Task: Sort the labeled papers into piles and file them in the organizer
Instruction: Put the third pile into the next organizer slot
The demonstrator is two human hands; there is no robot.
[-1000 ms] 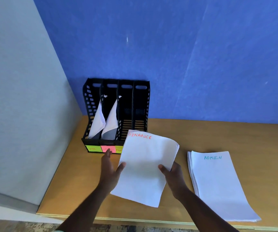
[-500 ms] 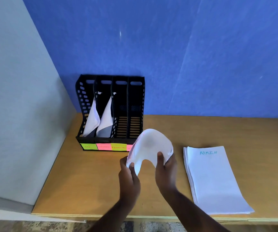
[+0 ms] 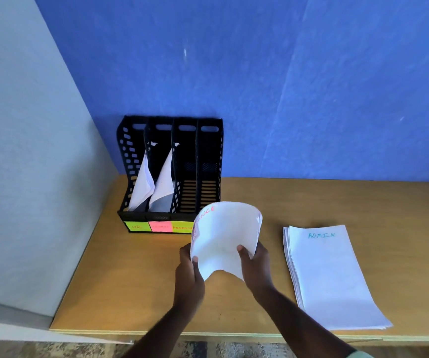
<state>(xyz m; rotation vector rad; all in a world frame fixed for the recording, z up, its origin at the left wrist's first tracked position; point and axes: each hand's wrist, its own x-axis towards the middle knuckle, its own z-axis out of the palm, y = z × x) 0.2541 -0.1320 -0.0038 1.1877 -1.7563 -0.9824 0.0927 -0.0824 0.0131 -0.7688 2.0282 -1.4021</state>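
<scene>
Both hands hold a white stack of papers (image 3: 225, 236) lettered FINANCE in red, bowed into an arch above the table. My left hand (image 3: 188, 270) grips its left edge and my right hand (image 3: 256, 264) grips its right edge. Just behind stands a black four-slot organizer (image 3: 209, 161) with yellow, pink and yellow labels on its front. Its two left slots hold curled white papers (image 3: 143, 184); the two right slots look empty. A flat stack marked ADMIN (image 3: 329, 277) lies to the right.
The wooden table (image 3: 136, 280) ends at a front edge near my arms. A grey wall panel (image 3: 27, 177) closes off the left side, and a blue wall (image 3: 285, 86) stands behind the organizer.
The FINANCE stack lay flat in my hands a second ago; both hands have squeezed its sides inward, so it now arches. It sits slightly right of where it was.
</scene>
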